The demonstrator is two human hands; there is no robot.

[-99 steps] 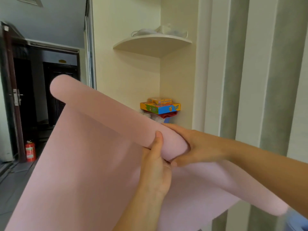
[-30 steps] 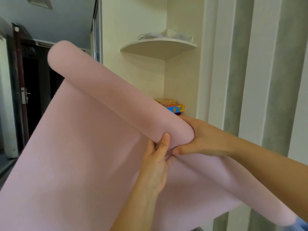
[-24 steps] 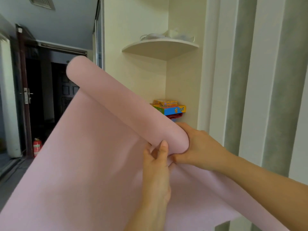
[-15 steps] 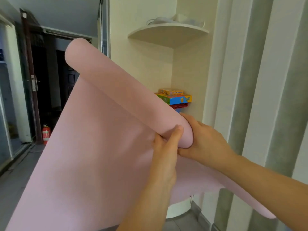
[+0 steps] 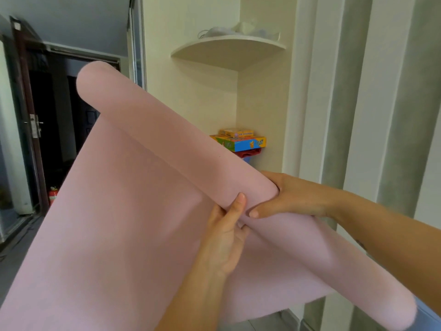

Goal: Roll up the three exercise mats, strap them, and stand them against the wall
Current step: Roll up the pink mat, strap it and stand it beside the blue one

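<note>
My left hand (image 5: pixel 225 237) and right hand (image 5: pixel 290 199), side by side, gripped the mat (image 5: pixel 148 130) mid-roll; its length slanted far-left to near-right.

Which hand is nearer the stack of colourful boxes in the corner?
Right. The right hand grips the rolled mat just below the boxes; the left hand pinches it lower and further left.

Plain pink mat (image 5: pixel 114 223), grey-striped wall (image 5: pixel 346 115)

pink mat (image 5: pixel 133 211): partly rolled, raised, sheet hanging
left hand (image 5: pixel 226 237): thumb pressed on roll
right hand (image 5: pixel 291 197): wrapped round roll
</note>
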